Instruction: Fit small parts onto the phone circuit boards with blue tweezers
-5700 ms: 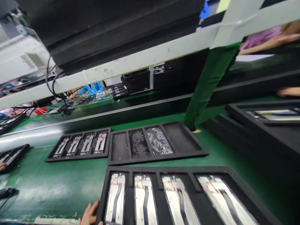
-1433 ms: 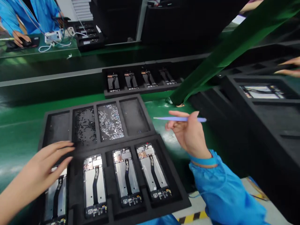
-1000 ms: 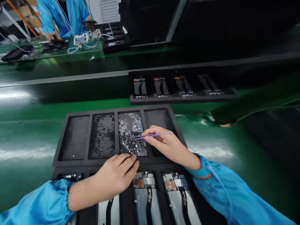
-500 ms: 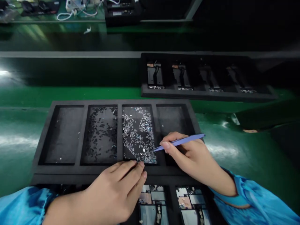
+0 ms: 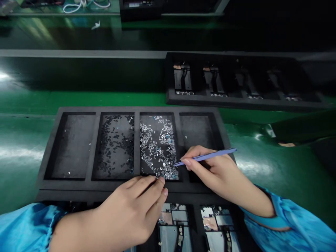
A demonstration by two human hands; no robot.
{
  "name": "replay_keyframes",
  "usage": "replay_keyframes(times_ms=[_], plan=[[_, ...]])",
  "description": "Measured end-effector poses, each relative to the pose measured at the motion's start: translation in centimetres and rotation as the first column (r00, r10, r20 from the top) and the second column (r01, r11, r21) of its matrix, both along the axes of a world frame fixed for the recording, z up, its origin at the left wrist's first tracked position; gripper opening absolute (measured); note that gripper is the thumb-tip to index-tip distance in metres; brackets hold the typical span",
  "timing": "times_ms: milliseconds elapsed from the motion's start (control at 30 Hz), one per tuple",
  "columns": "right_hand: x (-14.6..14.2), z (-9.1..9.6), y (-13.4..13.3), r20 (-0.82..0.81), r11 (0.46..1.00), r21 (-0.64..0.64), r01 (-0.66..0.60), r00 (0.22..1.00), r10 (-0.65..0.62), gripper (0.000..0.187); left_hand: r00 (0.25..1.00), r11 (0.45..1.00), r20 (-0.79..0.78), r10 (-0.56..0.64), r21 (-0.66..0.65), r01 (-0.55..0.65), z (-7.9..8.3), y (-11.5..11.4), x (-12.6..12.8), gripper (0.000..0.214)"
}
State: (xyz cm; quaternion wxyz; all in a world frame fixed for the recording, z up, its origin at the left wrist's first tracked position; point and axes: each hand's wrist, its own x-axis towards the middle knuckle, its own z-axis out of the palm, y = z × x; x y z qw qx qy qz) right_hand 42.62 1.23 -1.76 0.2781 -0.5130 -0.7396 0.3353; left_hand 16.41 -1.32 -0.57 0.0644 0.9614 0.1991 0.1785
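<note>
My right hand (image 5: 217, 171) pinches blue-violet tweezers (image 5: 210, 155), whose tips point left and touch or hover just over small silvery pieces (image 5: 157, 150) in the third compartment of a black foam tray (image 5: 112, 185). Whether a piece sits between the tips is too small to tell. Across the tray's front edge lies my left hand (image 5: 131, 206), its fingers bunched together below that compartment; anything under them is hidden. Small dark pieces (image 5: 112, 140) fill much of the second compartment.
Nearest me, a second dark tray holds phone assemblies (image 5: 174, 231), partly under my left hand. Further back on the green surface (image 5: 105, 98), another black tray (image 5: 223, 99) carries several similar assemblies. White cable (image 5: 73, 8) lies at the back left. A person's hand (image 5: 287, 144) shows at the right.
The view has shifted slightly, so the far trays sit higher and further right. Both hands keep nearly the same place over the tray, and the tweezers remain in the third compartment.
</note>
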Motion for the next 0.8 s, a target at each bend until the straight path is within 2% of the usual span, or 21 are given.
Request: replay_keyframes(times_ms=[167, 233, 333, 400, 433, 500, 567, 800], plan=[[-0.2, 0.2, -0.2, 0.021, 0.998, 0.003, 0.058, 0.998, -0.058, 0.036, 1.000, 1.000, -0.020, -0.015, -0.009, 0.015, -0.1, 0.0, -0.2, 0.032], [-0.2, 0.3, -0.5, 0.044, 0.994, 0.075, 0.075, 0.996, -0.079, 0.035, 0.999, 1.000, -0.035, -0.024, -0.012, 0.024, -0.2, 0.0, -0.3, 0.032], [-0.3, 0.4, -1.4, 0.074, 0.961, 0.262, 0.089, 0.991, -0.112, 0.017, 0.999, 1.000, -0.034, -0.025, -0.007, 0.025, -0.3, 0.0, -0.3, 0.031], [-0.5, 0.5, -2.2, 0.114, 0.923, 0.385, -0.012, 0.993, -0.035, 0.009, 1.000, 1.000, -0.022, -0.014, -0.009, 0.013, -0.4, 0.0, -0.3, 0.032], [-0.6, 0.5, -2.5, 0.155, 0.892, 0.443, -0.095, 0.988, 0.028, 0.012, 1.000, 1.000, -0.015, -0.006, -0.013, 0.006, -0.4, -0.1, -0.2, 0.032], [-0.8, 0.6, -3.0, 0.280, 0.809, 0.526, -0.263, 0.952, 0.128, 0.019, 1.000, 1.000, -0.006, 0.017, -0.019, -0.017, -0.5, -0.3, -0.1, 0.032], [-1.0, 0.7, -3.2, 0.396, 0.739, 0.562, -0.370, 0.905, 0.152, 0.020, 0.999, 0.999, 0.011, 0.039, -0.011, -0.038, -0.6, -0.5, 0.0, 0.032], [-1.2, 0.8, -3.2, 0.571, 0.667, 0.535, -0.518, 0.804, 0.166, 0.010, 0.997, 0.997, 0.043, 0.066, 0.036, -0.068, -0.8, -1.1, 0.1, 0.030]])
